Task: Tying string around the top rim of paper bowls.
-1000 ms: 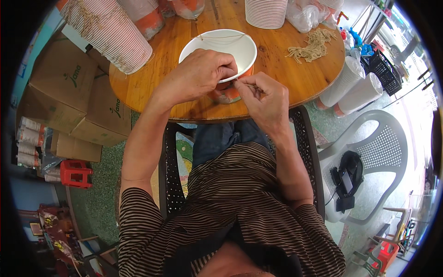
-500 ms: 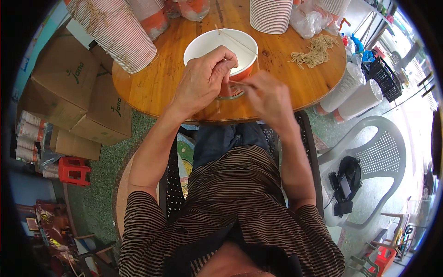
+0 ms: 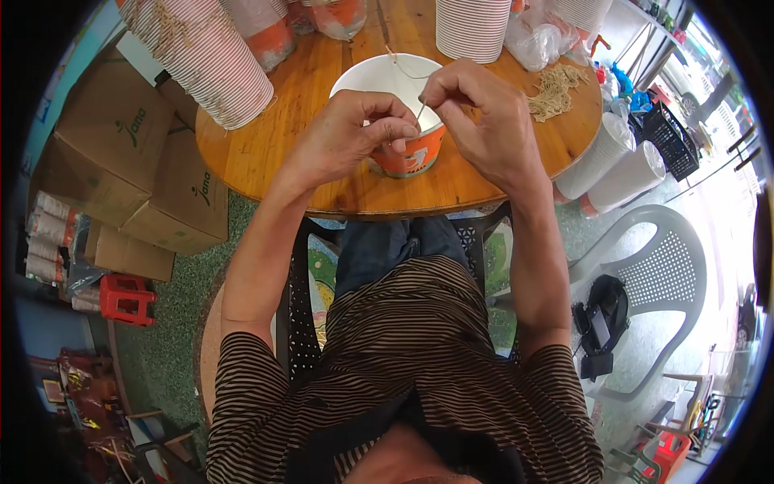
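A paper bucket (image 3: 421, 155), white inside and orange outside, stands upright on the round wooden table (image 3: 355, 200) in front of me. A thin tan string (image 3: 411, 74) crosses its mouth from the far rim toward my right hand. My left hand (image 3: 352, 133) is closed in a pinch at the near left rim, its thumb and forefinger by a short end of string. Just above the rim my right hand (image 3: 489, 113) pinches the string too. The fingertips of both hands are close together but apart. My left fingers partly hide the bucket's near side.
A bundle of tan strings (image 3: 556, 93) lies on the table's right side. Stacked paper buckets stand at the far left (image 3: 218, 68) and far middle (image 3: 470, 32), beside plastic bags (image 3: 538, 44). Cardboard boxes (image 3: 109, 121) are at left, a grey plastic chair (image 3: 673, 242) at right.
My right hand has risen from below the near rim to above it, and its blur is gone. The bucket has shifted slightly right. My left hand keeps its pinch near the rim.
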Demonstrator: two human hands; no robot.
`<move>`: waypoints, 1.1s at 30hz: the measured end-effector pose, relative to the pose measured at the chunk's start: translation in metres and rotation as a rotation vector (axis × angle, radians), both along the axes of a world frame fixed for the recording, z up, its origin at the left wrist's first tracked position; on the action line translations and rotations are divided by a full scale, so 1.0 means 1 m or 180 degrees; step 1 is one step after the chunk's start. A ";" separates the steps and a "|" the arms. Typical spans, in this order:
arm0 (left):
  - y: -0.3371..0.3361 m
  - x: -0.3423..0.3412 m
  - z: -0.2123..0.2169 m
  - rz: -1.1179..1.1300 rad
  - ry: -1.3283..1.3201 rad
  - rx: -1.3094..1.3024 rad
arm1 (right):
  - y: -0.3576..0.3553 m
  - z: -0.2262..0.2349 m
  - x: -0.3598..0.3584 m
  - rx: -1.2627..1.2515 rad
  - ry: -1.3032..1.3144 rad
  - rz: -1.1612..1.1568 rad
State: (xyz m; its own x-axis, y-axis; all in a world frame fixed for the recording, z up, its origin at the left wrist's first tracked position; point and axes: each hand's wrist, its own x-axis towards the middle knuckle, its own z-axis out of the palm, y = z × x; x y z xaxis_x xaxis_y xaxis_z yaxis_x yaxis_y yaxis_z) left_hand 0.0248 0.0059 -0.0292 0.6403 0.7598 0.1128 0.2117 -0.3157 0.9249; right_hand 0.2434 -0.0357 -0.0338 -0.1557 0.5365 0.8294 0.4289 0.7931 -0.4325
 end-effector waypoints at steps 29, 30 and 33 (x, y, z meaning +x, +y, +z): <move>0.008 -0.013 0.008 -0.0486 -0.0114 0.0006 | 0.000 -0.040 -0.013 -0.0439 -0.0173 -0.0380; 0.008 -0.013 0.009 -0.0485 -0.0113 0.0005 | -0.001 -0.041 -0.013 -0.0439 -0.0172 -0.0378; 0.007 -0.012 0.010 -0.0473 -0.0114 -0.0175 | -0.004 -0.041 -0.013 -0.0398 -0.0062 -0.0340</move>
